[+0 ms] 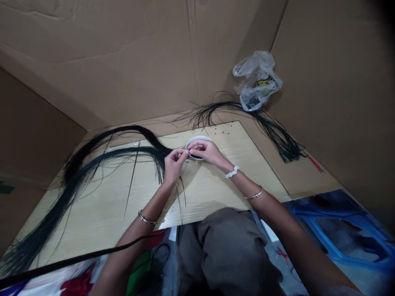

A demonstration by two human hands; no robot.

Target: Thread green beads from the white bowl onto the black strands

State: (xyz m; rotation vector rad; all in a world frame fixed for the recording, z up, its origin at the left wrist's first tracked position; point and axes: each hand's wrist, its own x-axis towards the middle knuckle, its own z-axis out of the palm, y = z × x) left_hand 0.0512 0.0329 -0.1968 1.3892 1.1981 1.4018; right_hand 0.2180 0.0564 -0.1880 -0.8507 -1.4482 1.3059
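My left hand point(175, 163) is closed in a pinch at the right end of a long bundle of dark strands point(121, 129). Its thumb and fingertip meet the fingers of my right hand point(207, 150), which also pinches, over the edge of a small white round dish point(200, 138). What the fingertips hold is too small to make out. Something dark lies in the dish, partly covered by my right hand. A dark green bundle of strands point(101, 158) runs beside the black one, down to the left. A few loose strands hang below my left hand.
The pale board point(228, 181) lies in front of cardboard walls. A clear plastic bag point(259, 82) stands at the back right by another strand bundle point(271, 127), near a red-handled tool point(315, 164). A blue plastic stool point(327, 242) is at the lower right. A dark strap crosses the lower left.
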